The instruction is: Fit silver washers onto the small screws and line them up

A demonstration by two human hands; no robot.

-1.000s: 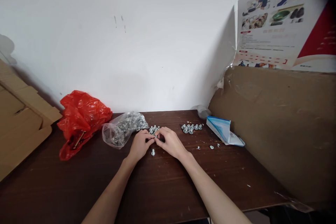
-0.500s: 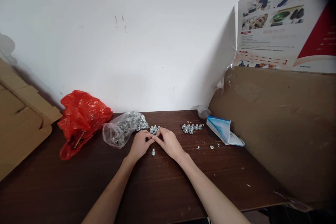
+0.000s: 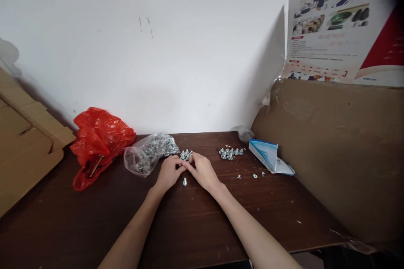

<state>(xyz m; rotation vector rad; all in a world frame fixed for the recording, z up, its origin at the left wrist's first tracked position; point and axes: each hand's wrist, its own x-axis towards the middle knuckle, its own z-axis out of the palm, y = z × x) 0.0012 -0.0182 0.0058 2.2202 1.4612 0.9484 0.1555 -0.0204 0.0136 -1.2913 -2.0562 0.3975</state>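
Observation:
My left hand point(image 3: 171, 172) and my right hand point(image 3: 203, 170) meet at the fingertips in the middle of the table. Both are closed in a pinch; whatever lies between the fingers is too small or hidden to make out. Just behind the fingertips stands a cluster of silver bolts point(image 3: 185, 154), partly covered by my hands. One single bolt point(image 3: 184, 182) stands upright on the table in front of them, between my wrists. To the right, a second group of bolts point(image 3: 230, 154) stands on their heads in rows.
A clear plastic bag point(image 3: 148, 155) full of metal parts lies left of my hands, beside a red plastic bag point(image 3: 97, 138). Cardboard point(image 3: 331, 143) walls the right side; more cardboard point(image 3: 25, 147) leans at left. A blue-white packet point(image 3: 265, 155) and white scraps point(image 3: 255, 175) lie at right.
The view has shifted very slightly. My hands stay pinched together in the same place, and the bolts have not moved.

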